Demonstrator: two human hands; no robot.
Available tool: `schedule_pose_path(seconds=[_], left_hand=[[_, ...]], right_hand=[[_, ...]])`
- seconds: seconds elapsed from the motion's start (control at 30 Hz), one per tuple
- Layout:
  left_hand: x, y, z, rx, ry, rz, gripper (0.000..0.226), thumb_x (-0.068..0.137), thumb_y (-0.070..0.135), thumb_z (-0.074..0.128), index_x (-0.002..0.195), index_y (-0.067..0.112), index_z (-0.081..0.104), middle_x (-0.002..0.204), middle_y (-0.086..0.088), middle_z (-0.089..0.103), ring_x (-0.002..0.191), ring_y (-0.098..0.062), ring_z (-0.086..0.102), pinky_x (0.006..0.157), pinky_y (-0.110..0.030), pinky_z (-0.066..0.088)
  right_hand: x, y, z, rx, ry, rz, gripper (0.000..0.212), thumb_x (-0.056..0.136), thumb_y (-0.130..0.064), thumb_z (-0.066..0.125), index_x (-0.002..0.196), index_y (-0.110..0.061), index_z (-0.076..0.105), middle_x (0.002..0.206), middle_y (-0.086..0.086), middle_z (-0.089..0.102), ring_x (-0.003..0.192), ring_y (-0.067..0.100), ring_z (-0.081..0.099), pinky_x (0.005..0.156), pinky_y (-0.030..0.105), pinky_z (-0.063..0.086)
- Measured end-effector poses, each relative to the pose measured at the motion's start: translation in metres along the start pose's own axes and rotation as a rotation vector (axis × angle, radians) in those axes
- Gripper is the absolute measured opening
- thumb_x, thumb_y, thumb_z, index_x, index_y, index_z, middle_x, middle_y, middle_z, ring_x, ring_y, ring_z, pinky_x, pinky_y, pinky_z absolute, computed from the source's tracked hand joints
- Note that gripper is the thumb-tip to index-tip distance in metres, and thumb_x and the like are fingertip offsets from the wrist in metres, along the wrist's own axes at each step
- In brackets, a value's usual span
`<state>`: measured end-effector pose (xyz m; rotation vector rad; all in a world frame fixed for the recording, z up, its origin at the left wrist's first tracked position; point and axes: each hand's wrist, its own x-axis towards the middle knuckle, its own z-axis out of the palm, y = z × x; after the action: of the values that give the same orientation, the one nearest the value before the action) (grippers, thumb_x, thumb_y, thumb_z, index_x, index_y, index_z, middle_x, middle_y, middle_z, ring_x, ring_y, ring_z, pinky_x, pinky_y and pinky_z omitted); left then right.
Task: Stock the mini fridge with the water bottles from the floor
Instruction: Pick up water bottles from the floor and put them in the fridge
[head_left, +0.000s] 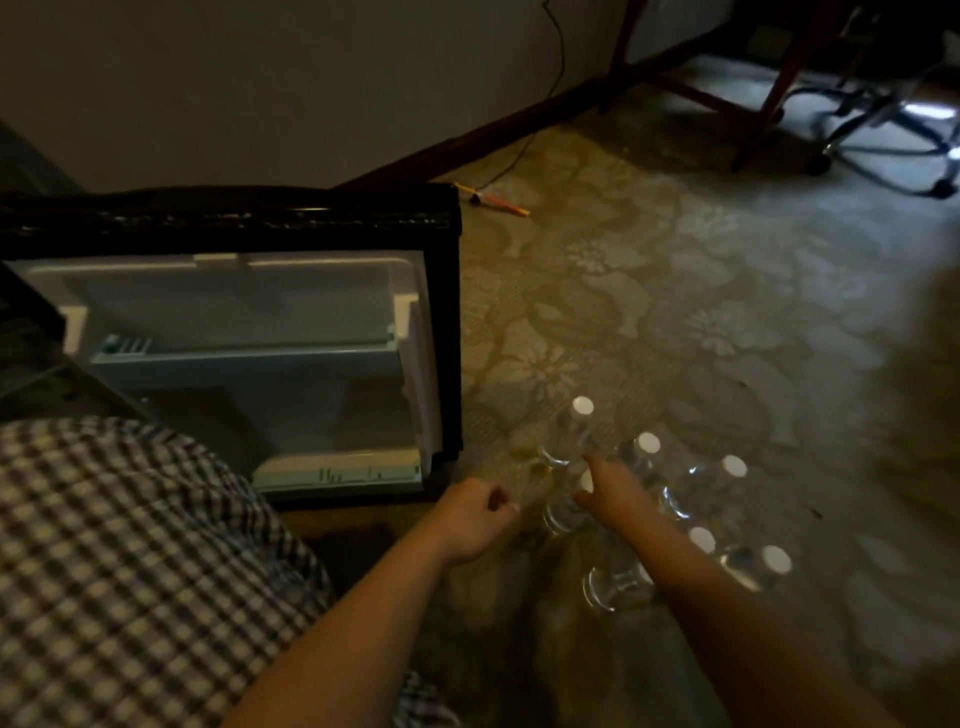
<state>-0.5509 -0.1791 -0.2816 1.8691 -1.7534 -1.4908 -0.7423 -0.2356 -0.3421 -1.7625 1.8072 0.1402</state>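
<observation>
Several clear water bottles with white caps (648, 442) stand in a cluster on the patterned carpet at the lower middle. My right hand (615, 493) reaches over them, its forefinger and thumb spread on either side of one bottle's cap (587, 480) without closing on it. Just left of the cluster hovers my left hand (475, 514), fingers curled, holding nothing. The mini fridge door (452, 322) stands open at the left, its white inner side showing an upper shelf (244, 358) and a lower shelf (337, 473) with no bottles in them. The fridge's dark body is cut off at the far left.
My checked clothing (130, 571) fills the lower left. A thin cable with an orange plug (498, 202) lies on the carpet by the wall. Red furniture legs (769, 98) and a wheeled chair base (883, 135) stand at the top right. Open carpet (727, 312) lies beyond the bottles.
</observation>
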Motion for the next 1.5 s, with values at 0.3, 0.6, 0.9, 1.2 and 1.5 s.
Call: schedule_pose_path(seconds=[0.3,0.6,0.9,1.2,1.5], left_hand=[[0.002,-0.013,0.003,-0.015,0.01,-0.066,0.035,0.092,0.03,0.049,0.12,0.01,0.056,0.121,-0.009,0.059,0.111,-0.022,0.055,0.093,-0.032,0.045],[-0.007,-0.006,-0.005,-0.081,0.049,-0.005,0.037,0.09,0.029,0.054,0.123,0.012,0.052,0.125,-0.008,0.056,0.112,-0.019,0.053,0.092,-0.029,0.044],[-0.056,0.023,-0.056,-0.207,0.381,0.321,0.065,0.083,0.028,0.065,0.139,0.029,0.031,0.143,0.007,0.038,0.124,-0.002,0.035,0.098,-0.021,0.033],[-0.138,0.021,-0.153,-0.244,0.639,0.511,0.049,0.079,0.028,0.068,0.11,0.052,0.038,0.113,0.035,0.047,0.102,0.029,0.042,0.077,0.007,0.036],[-0.228,-0.031,-0.249,-0.274,0.828,0.49,0.067,0.071,0.018,0.076,0.126,0.036,0.045,0.121,0.01,0.06,0.112,-0.006,0.059,0.097,-0.038,0.051]], right_hand=[[0.012,0.011,0.021,0.028,0.063,0.072,0.032,0.092,-0.031,0.052,0.118,-0.011,0.052,0.115,0.01,0.06,0.104,0.022,0.059,0.091,0.036,0.051],[-0.027,-0.024,-0.036,0.424,0.381,-0.242,0.013,0.086,-0.023,0.063,0.089,-0.011,0.059,0.072,-0.005,0.058,0.069,0.01,0.056,0.061,0.025,0.044],[-0.087,-0.126,-0.121,0.384,0.499,-0.717,0.013,0.083,-0.029,0.065,0.083,-0.021,0.056,0.067,-0.01,0.052,0.058,0.002,0.047,0.057,0.018,0.038],[-0.145,-0.26,-0.168,0.29,0.59,-1.169,0.036,0.077,-0.051,0.054,0.088,-0.017,0.061,0.071,-0.016,0.054,0.064,-0.001,0.053,0.059,0.011,0.041],[-0.182,-0.396,-0.145,0.389,0.398,-1.427,0.031,0.08,-0.042,0.065,0.09,-0.014,0.059,0.078,-0.003,0.061,0.07,0.013,0.055,0.062,0.023,0.046]])
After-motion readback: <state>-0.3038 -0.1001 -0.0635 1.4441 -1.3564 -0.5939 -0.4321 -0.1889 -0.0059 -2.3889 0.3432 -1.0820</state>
